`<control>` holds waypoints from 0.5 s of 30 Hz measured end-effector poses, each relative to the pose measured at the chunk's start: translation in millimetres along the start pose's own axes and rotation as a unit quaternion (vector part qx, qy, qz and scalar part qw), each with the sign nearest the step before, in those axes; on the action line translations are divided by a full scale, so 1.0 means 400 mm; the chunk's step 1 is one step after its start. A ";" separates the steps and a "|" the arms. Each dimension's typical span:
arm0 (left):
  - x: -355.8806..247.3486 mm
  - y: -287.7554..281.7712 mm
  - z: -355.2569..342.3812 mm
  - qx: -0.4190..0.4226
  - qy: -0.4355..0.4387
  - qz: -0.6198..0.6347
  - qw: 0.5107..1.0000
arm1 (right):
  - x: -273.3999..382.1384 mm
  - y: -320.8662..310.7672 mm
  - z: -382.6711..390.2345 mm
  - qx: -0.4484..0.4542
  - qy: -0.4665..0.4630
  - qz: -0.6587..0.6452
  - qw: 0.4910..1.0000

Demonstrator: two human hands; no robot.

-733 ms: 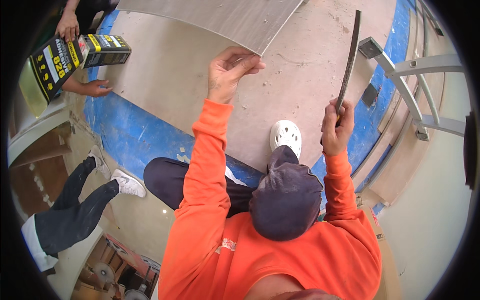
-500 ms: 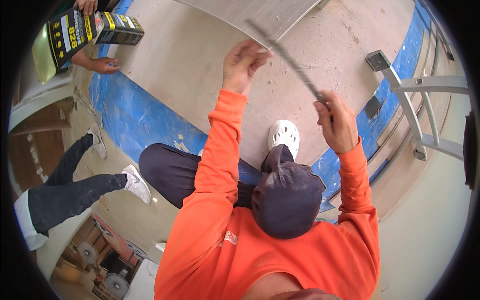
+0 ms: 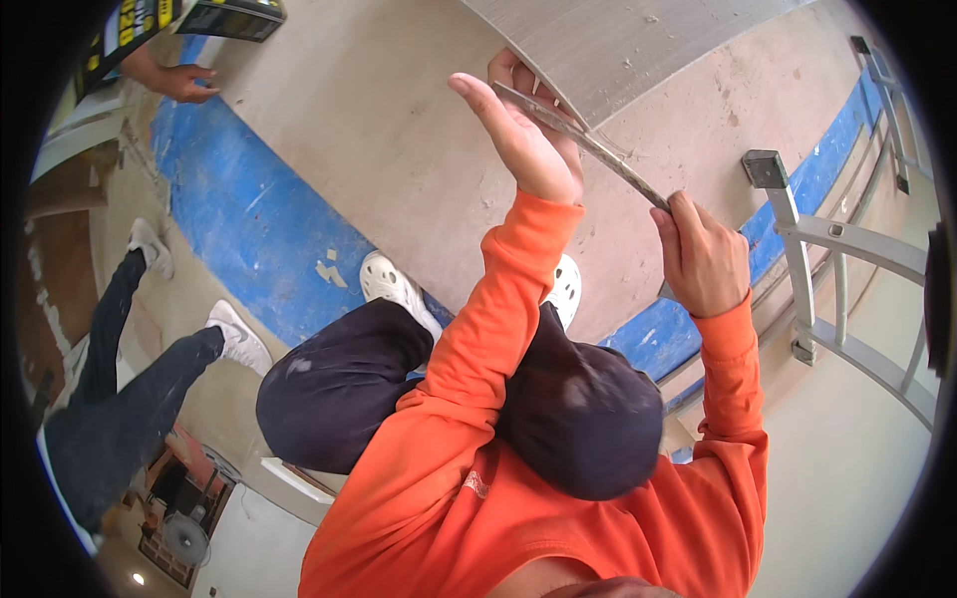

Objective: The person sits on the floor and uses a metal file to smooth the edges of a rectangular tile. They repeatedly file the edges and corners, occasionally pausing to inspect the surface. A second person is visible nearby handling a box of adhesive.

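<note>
My right hand (image 3: pixel 708 257) is closed round the near end of a long, thin metal file (image 3: pixel 608 156). The file slants up to the left, along the corner of a grey panel (image 3: pixel 638 65) at the top of the view. My left hand (image 3: pixel 533 140) is by that corner, thumb stretched out and fingers apart. Its palm is beside the file's far end, and its fingers are partly behind the file, close to the panel's edge. Whether those fingers touch the panel's underside is hidden.
A co-worker's hand (image 3: pixel 179 80) is at the upper left beside black and yellow tins (image 3: pixel 234 18). Their legs (image 3: pixel 140 389) stand on the left. Blue sheeting (image 3: pixel 249 214) edges the dusty board floor. A metal ladder (image 3: pixel 837 239) lies at the right.
The file has swung down to the panel's corner, and my right hand has moved slightly down and right. My left hand has shifted right and opened from its pinch. The view has moved too.
</note>
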State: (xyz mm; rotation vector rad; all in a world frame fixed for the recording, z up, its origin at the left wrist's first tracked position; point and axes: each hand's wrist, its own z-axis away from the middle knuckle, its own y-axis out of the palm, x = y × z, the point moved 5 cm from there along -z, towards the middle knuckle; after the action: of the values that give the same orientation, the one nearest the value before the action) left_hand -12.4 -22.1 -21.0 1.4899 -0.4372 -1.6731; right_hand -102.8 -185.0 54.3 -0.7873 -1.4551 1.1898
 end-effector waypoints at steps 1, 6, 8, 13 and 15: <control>0.001 0.003 0.000 -0.015 0.010 0.020 1.000 | -0.004 -0.002 -0.002 0.016 0.013 0.006 1.000; 0.004 0.028 -0.009 -0.062 0.056 0.097 0.992 | -0.006 -0.017 -0.014 0.032 0.015 0.020 0.999; 0.005 0.031 -0.013 -0.092 0.060 0.076 0.991 | -0.009 -0.018 -0.023 0.058 0.025 0.006 0.998; -0.008 0.018 -0.040 -0.087 0.045 0.086 0.991 | 0.007 -0.022 -0.061 0.098 0.021 -0.004 0.995; -0.014 0.003 -0.067 -0.087 0.049 0.090 0.991 | 0.018 -0.010 -0.083 0.108 0.025 -0.022 0.994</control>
State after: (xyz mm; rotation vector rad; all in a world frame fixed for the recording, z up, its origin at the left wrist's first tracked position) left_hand 12.9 -11.6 -23.1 1.3574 -0.3521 -1.4519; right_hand -71.9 -170.9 58.7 -0.6285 -1.2717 1.2602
